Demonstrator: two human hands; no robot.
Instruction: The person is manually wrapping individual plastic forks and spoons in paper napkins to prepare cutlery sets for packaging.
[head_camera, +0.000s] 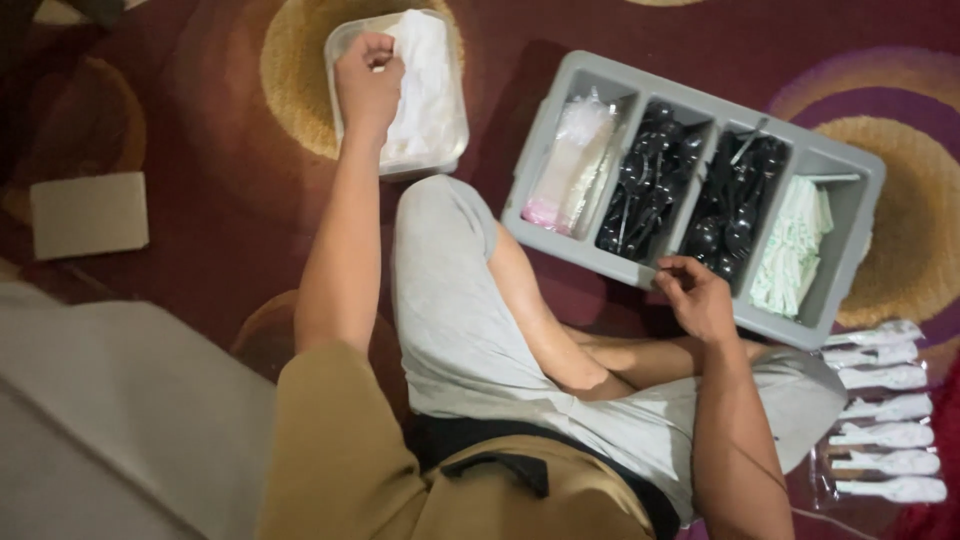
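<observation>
Left hand (368, 82) pinching white napkins (425, 85) in clear tub (340, 45); right hand (697, 297) curled, empty, at grey caddy (560, 110).

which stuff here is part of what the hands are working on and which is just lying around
In use: left hand in clear tub of white napkins; right hand at grey divided caddy of black cutlery.
Lying about: cardboard piece; wrapped sets.

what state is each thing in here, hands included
left hand: closed on a white napkin, over the clear tub
clear tub: open, holding white napkins
right hand: fingers curled at the grey caddy's near wall, grip unclear
grey caddy: open, all four compartments filled
black spoons: loose, piled in the two middle compartments
wrapped cutlery sets: sealed, lying in a row
</observation>
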